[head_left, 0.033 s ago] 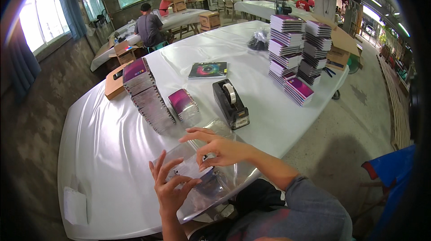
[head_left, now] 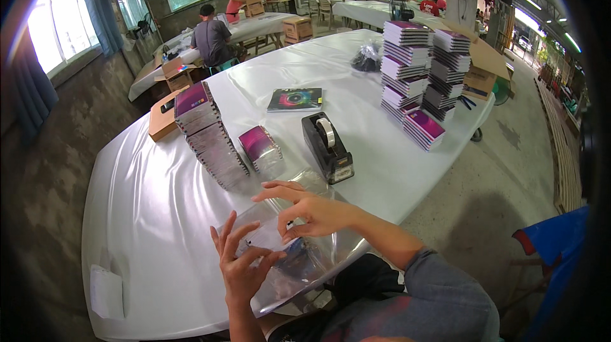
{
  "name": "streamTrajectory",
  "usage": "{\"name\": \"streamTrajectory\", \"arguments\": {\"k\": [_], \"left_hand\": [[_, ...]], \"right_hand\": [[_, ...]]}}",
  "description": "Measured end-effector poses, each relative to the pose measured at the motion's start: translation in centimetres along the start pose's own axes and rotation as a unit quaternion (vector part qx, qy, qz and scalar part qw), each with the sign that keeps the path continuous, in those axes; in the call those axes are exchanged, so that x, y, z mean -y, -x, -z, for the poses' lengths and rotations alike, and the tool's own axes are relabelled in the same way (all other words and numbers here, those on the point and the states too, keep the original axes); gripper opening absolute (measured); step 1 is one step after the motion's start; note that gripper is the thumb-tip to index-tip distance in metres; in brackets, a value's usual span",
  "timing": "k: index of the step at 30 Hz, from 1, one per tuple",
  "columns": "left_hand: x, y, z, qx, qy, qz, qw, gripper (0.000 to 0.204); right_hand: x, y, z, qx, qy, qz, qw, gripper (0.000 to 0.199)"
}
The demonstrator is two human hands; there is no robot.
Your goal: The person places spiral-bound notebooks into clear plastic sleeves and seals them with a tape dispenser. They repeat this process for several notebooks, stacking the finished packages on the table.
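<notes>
nothing has shifted: left hand (head_left: pixel 245 265) and right hand (head_left: pixel 309 211), fingers spread, pinch the clear sleeve (head_left: pixel 280 246).

Clear plastic sleeve (head_left: pixel 299 259): thin film, glossy, crinkled, throwing reflections. Table cover (head_left: pixel 146 214): white sheeting, smooth, slight sheen, creased. Tape dispenser (head_left: pixel 328 148): black plastic, semi-gloss; roll of shiny clear tape. Stacked booklets (head_left: pixel 420 74): paper, glossy purple covers. Cartons (head_left: pixel 162 119): matt brown cardboard. Floor (head_left: pixel 496 176): rough, matt concrete.
</notes>
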State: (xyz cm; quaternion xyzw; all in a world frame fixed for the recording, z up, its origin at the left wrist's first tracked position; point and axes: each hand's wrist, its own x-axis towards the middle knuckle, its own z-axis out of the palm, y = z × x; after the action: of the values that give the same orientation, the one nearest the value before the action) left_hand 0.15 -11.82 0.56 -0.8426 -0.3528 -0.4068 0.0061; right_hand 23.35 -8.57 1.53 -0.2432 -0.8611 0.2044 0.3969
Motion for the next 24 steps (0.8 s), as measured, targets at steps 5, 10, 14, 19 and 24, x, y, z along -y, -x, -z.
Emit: {"name": "streamTrajectory", "arguments": {"k": [5, 10, 14, 19, 24], "left_hand": [[0.4, 1.2, 0.6, -0.209, 0.138, 0.077, 0.965, 0.058], [1.5, 6.5, -1.5, -0.125, 0.08, 0.098, 0.984, 0.073], [1.0, 7.1, -3.7, -0.091, 0.138, 0.112, 0.98, 0.078], [1.6, 7.8, -3.8, -0.083, 0.132, 0.093, 0.983, 0.079], [2.1, 7.9, -4.6, -0.075, 0.144, 0.068, 0.984, 0.077]], "right_hand": [[2.3, 0.6, 2.4, -0.119, -0.07, -0.109, 0.984, 0.034], [-0.2, 6.1, 0.3, -0.094, -0.12, -0.175, 0.973, 0.069], [0.1, 5.9, -1.9, -0.058, -0.067, -0.217, 0.972, 0.081], [-0.9, 6.5, -2.3, -0.121, -0.126, -0.151, 0.973, 0.075], [-0.4, 5.6, -3.2, 0.029, 0.001, -0.078, 0.997, 0.062]]}}
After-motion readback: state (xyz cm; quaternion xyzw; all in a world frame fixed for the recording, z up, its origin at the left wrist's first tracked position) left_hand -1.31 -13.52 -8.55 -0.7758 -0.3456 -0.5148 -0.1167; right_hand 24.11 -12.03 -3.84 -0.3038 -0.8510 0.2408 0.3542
